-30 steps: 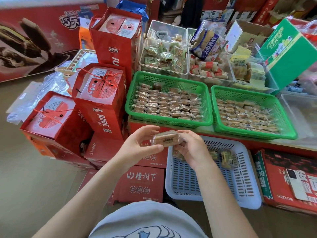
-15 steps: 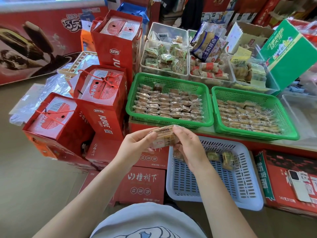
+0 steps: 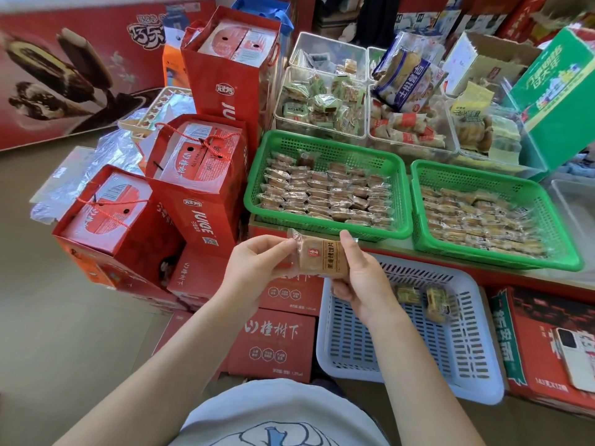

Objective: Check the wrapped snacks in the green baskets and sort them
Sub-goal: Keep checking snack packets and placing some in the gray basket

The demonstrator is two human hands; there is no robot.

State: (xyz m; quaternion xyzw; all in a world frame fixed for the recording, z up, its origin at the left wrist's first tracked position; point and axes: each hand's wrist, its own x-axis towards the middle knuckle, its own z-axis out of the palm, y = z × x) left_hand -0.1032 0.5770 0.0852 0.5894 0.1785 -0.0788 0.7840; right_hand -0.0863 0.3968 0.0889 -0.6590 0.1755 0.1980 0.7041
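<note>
Head view puts both hands in front of me, just short of the near rim of the left green basket (image 3: 325, 156). My left hand (image 3: 254, 268) pinches the left end of one wrapped snack (image 3: 322, 257), thumb and fingers curled onto the clear wrapper. My right hand (image 3: 363, 284) grips the other end, index finger along the top right corner and thumb underneath, so the printed label faces me. I hold the snack roughly level, above the gap between the red cartons (image 3: 273, 342) and the white basket (image 3: 483, 378).

That left green basket is packed with rows of small wrapped pieces. Beside it, touching or nearly so, sits the right green basket (image 3: 547, 201), also filled with wrapped pieces in a looser heap. Down on the floor, the white basket has two small wrapped snacks (image 3: 425, 299) lying near its far edge, close to my right wrist.

Red gift bags (image 3: 199, 204) stand to my left, and clear bins (image 3: 322, 101) of other packaged snacks sit behind the green baskets. A white phone (image 3: 576, 358) lies on a red carton at the right.
</note>
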